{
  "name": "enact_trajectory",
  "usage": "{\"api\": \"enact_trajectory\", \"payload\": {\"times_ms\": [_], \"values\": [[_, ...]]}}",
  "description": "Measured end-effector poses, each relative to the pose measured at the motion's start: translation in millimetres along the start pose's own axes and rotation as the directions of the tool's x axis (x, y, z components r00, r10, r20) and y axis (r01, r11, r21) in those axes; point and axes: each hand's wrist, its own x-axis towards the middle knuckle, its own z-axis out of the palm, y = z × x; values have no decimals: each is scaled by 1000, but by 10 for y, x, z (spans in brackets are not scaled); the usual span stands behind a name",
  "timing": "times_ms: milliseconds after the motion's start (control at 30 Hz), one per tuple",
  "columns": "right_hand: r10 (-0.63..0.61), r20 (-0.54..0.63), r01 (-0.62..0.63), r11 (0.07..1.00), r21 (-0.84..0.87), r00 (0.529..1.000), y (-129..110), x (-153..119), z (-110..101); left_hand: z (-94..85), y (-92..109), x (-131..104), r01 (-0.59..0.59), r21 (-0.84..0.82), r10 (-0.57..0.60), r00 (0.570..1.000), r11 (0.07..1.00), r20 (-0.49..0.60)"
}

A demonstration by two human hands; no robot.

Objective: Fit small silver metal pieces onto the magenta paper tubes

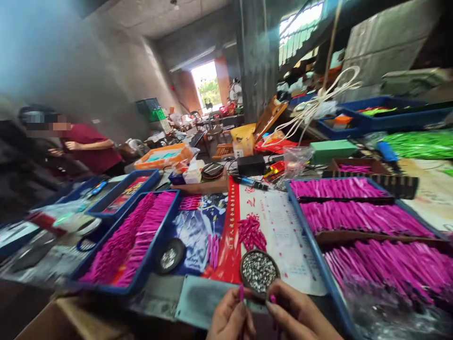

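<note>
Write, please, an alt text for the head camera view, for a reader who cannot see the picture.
At the bottom edge, the left hand and the right hand each pinch a small pink tube beside a round dish of small silvery pieces. Blue trays of pink tubes lie on both sides of the cluttered table; a person in a red shirt sits far left.

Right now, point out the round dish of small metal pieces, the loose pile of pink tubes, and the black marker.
Round dish (244, 270): head view, on its dark left rim.
Loose pile of pink tubes (251, 233): head view, pile's middle.
Black marker (252, 182): head view, mid-barrel.
</note>
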Motion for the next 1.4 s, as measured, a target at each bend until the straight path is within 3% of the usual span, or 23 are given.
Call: {"api": "enact_trajectory", "payload": {"times_ms": [67, 167, 367, 533, 700, 1033, 1167, 1400], "values": [[42, 60, -43, 999, 17, 997, -58, -72, 84, 18, 17, -69, -13, -18, 14, 998, 1000, 61], [92, 107, -99, 993, 65, 990, -108, -132, 210, 44, 75, -139, -21, -36, 22, 999, 999, 35], [134, 16, -135, 981, 139, 991, -97, -82, 363, 33, 158, -153, -23, -5, 23, 1000, 1000, 17], [55, -118, -67, 993, -95, 992, -78, 37, 357, 1, 160, -146, -50, -36, 49, 998, 998, -30], [5, -130, -39, 965, -260, 992, -57, 62, 407, 31, 231, -188, -72, -15, 72, 997, 997, -30], [160, -170, -163, 987, -8, 972, -52, -40, 445, 130, 237, -267, 44, -15, -44, 998, 999, 35], [161, -175, -166, 986, -15, 971, -90, -58, 433, 153, 222, -283, 51, -54, -49, 998, 997, 39], [208, -117, -212, 977, -22, 971, -83, -75, 395, 158, 300, -280, 113, 116, -122, 990, 987, 72]]}}
